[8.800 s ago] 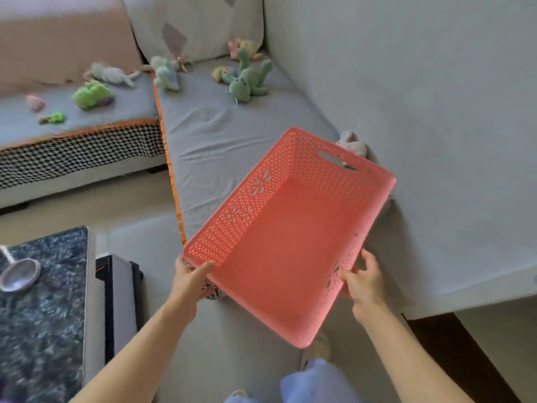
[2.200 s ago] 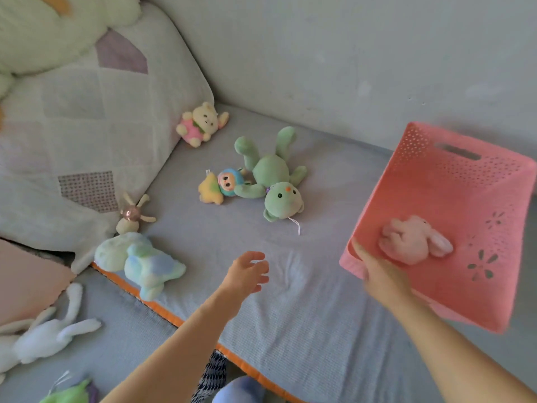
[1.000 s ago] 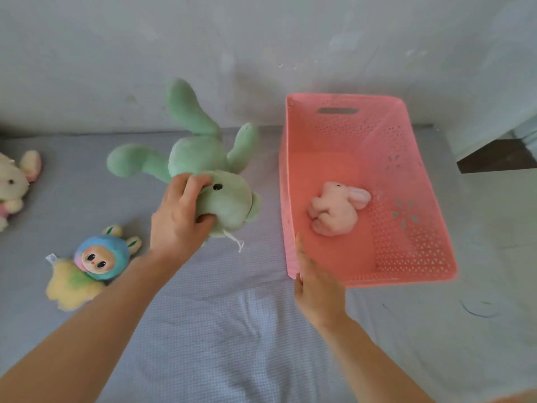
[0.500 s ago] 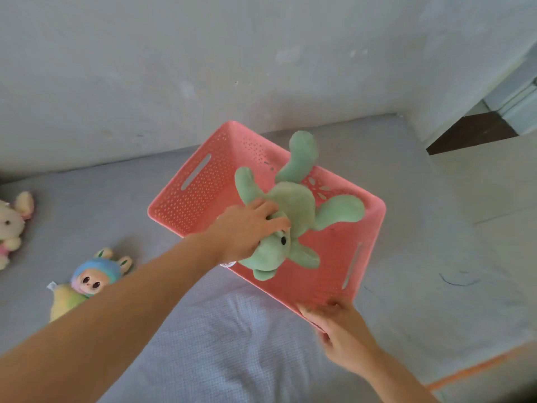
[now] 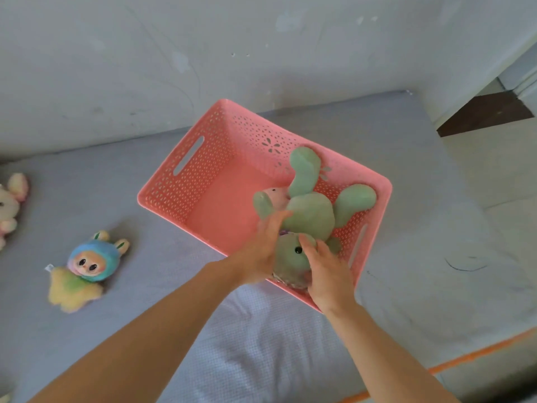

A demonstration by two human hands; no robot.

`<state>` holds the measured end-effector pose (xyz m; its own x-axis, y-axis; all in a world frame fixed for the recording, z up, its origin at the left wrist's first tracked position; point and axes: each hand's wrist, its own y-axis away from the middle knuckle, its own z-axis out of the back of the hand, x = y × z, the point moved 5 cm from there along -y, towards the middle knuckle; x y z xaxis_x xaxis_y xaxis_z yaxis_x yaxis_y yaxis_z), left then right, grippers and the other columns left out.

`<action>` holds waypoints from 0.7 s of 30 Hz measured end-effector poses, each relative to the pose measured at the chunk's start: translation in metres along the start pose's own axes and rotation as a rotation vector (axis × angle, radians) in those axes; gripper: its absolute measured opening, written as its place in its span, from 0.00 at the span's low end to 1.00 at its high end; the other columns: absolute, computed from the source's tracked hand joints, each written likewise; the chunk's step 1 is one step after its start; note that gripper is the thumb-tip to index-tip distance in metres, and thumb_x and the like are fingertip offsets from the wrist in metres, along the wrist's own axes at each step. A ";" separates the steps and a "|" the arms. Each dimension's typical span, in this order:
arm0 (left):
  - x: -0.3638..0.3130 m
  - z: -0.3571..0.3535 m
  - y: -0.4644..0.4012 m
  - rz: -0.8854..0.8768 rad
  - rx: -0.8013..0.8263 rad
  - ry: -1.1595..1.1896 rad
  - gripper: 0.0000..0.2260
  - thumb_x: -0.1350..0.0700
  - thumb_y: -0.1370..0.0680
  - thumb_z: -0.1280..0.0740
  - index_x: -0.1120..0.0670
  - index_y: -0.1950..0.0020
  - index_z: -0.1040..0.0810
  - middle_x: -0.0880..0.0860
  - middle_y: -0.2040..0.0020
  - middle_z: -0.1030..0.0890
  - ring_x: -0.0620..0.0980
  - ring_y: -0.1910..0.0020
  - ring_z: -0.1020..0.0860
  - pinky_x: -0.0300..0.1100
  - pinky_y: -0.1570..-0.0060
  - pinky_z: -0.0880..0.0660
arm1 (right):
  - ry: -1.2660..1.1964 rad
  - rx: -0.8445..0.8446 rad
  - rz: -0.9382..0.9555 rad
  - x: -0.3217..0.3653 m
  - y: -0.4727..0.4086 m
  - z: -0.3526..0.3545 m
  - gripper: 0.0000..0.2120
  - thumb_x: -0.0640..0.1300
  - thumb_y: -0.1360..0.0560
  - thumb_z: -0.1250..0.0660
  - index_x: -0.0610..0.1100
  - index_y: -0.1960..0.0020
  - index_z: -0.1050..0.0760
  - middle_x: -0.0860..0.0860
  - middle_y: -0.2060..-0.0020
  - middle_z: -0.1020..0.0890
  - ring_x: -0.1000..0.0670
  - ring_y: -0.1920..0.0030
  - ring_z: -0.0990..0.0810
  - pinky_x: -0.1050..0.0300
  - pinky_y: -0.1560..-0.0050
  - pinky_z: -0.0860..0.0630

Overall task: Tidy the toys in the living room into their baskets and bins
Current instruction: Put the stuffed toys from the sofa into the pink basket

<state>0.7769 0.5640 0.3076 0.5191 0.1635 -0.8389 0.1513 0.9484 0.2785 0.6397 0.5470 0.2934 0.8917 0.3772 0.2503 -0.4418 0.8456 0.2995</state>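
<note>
Since half a second earlier, I saw the green plush (image 5: 312, 216) drop into the pink basket (image 5: 186, 181) on the sofa, covering the pink bunny (image 5: 277, 196). Left hand (image 5: 261, 254) lay loose-fingered against it; right hand (image 5: 328, 271) cupped its head. Blue-hooded doll (image 5: 84, 269) lay nearby.

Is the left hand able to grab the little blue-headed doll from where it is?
Probably yes. The doll lies in the open on the grey cushion with nothing over it, and the left hand looks free beside the green toy.
</note>
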 end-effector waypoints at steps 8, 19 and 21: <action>0.024 0.069 0.065 -0.044 -0.713 -0.186 0.29 0.73 0.33 0.43 0.59 0.33 0.32 0.58 0.34 0.29 0.46 0.35 0.34 0.28 0.36 0.38 | -0.131 0.089 -0.098 0.035 -0.023 -0.018 0.14 0.43 0.21 0.45 0.46 0.38 0.26 0.47 0.40 0.23 0.45 0.40 0.25 0.52 0.41 0.29; 0.158 0.120 0.187 0.452 -0.922 -0.146 0.23 0.70 0.33 0.43 0.66 0.39 0.27 0.63 0.38 0.26 0.62 0.38 0.28 0.36 0.36 0.37 | -0.093 0.083 0.540 0.207 -0.039 -0.024 0.26 0.28 0.31 0.37 0.42 0.34 0.28 0.45 0.55 0.16 0.41 0.60 0.17 0.49 0.63 0.22; 0.187 0.128 0.211 0.546 -0.922 -0.149 0.21 0.71 0.34 0.41 0.67 0.41 0.26 0.65 0.41 0.25 0.66 0.43 0.25 0.49 0.44 0.29 | -0.069 0.060 0.660 0.226 -0.045 -0.028 0.27 0.25 0.39 0.31 0.38 0.41 0.23 0.45 0.63 0.16 0.43 0.71 0.19 0.53 0.75 0.25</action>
<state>1.0132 0.7601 0.2692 0.4312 0.6503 -0.6254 -0.7900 0.6069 0.0864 0.8639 0.6052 0.3108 0.4247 0.7821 0.4560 -0.8994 0.4222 0.1135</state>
